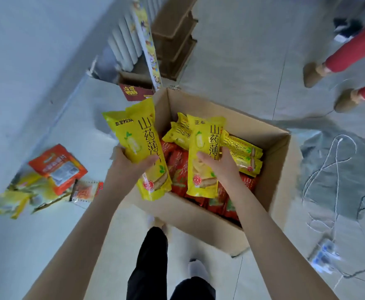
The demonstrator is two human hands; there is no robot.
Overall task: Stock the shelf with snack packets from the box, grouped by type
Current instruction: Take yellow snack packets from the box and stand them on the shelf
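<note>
Head view: both hands sit over the box (271, 161), each w/ yellow stock. Left hand (131, 161) grips a yellow bundle (137, 135) of at least two packets round the middle, above the box's left rim. Right hand (218, 166) clasps a single yellow packet (202, 146) mid-length, over the red packets (179, 167) inside. Both loads' long axes run away from the person, tops far. Shelf (175, 37) stands beyond the box's far side, well apart, approx straight ahead betw. the hands, so neither hand looks clearly nearer. Spare yellow packets (243, 151) lie flat by the right wall
</note>
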